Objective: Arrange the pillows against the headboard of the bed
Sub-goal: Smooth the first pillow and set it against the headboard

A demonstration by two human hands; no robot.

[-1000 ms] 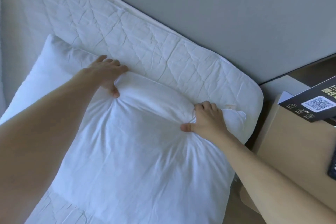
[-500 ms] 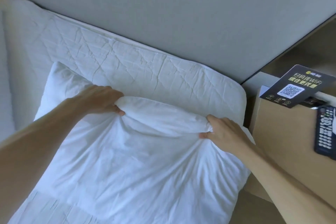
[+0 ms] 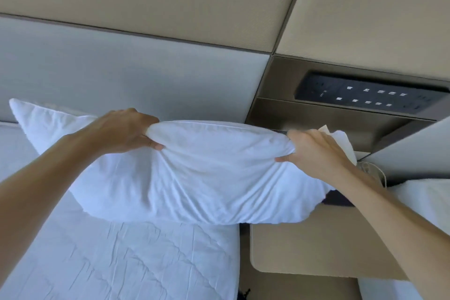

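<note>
White cotton fabric bunches under both of your grips: your left hand is clamped on the upper edge of the pillow toward its left end, fingers folded over the seam and thumb pinching from below, and your right hand is clamped on the same edge near the right corner in the same manner. You hold the pillow lifted, its long edge roughly level, with its body hanging above the quilted mattress cover and its right end overhanging the bedside table. The grey padded headboard stands directly behind it; whether the pillow's back face touches the panel cannot be told from this view. Treat the placement as unfinished: the pillow is in your hands, not resting on the bed, and it sits off-centre toward the right edge of the mattress. No other pillow can be identified against the headboard; a white mass at the far right may be bedding, but its nature is unclear. Remaining steps, as judged from this position: shift the pillow left so it lies fully over the mattress, lower it until its bottom edge seats on the cover, lean its back against the headboard, release both grips, and repeat for any further pillow. Mind the switch panel beside your right hand.
</note>
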